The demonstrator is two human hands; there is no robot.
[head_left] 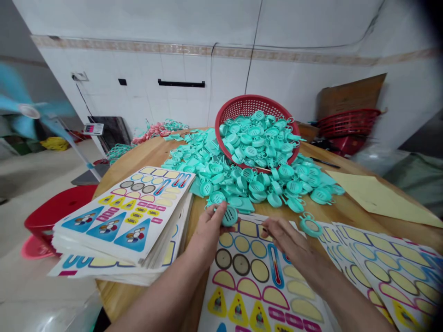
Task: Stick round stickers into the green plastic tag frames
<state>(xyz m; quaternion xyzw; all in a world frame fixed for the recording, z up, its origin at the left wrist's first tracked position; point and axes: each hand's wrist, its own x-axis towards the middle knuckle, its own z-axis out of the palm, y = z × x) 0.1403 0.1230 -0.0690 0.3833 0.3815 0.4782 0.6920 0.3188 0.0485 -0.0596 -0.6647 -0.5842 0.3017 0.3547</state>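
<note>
My left hand (211,224) is closed on a turquoise slotted disc (230,215), a round plastic piece held above the top of a sticker sheet (249,288). Just right of it, my right hand (285,234) hovers over the same sheet, fingers bent together; a small dark bit shows at the fingertips, too little to name. Two grey dial stickers remain on this sheet beside a bare yellowish circle (259,270). Beyond my right hand lies a turquoise piece with a dial face (311,226). A heap of similar turquoise pieces (221,180) lies in front of my hands.
A red basket (221,115) of turquoise pieces lies tipped on the heap. Stacked sticker sheets (121,216) stand at left, and more sheets (391,272) fan out at right. Yellow paper (377,191) lies at the right edge. A fan (29,110) and red stool (58,210) stand left.
</note>
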